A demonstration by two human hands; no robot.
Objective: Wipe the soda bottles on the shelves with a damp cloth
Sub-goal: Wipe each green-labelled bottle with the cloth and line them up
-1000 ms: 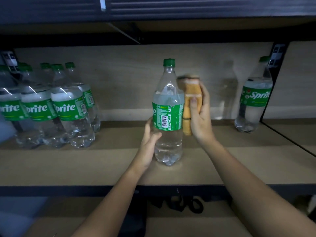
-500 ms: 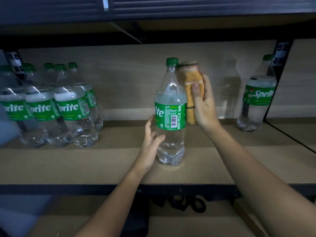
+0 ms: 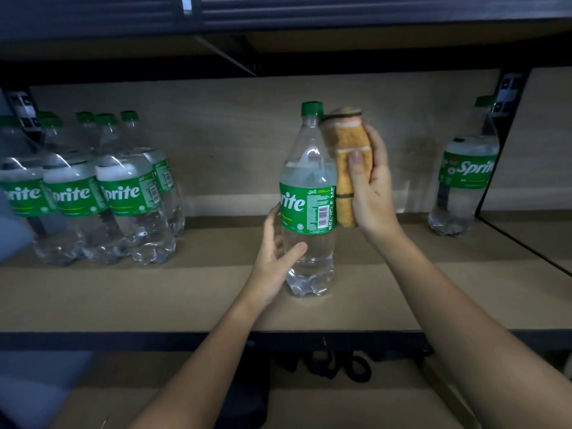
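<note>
bottle (image 3: 308, 193) mid-shelf (image 3: 123, 292), bottle cluster (image 3: 93, 187) left, probably one bottle (image 3: 461, 181) right

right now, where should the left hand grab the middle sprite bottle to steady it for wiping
Probably low on the clear body under the label, coming from the left. The bottle stands upright, and the cloth in the right hand covers its right side up high. The left hand already cups it there, keeping that grip clear of the wiping.
</note>
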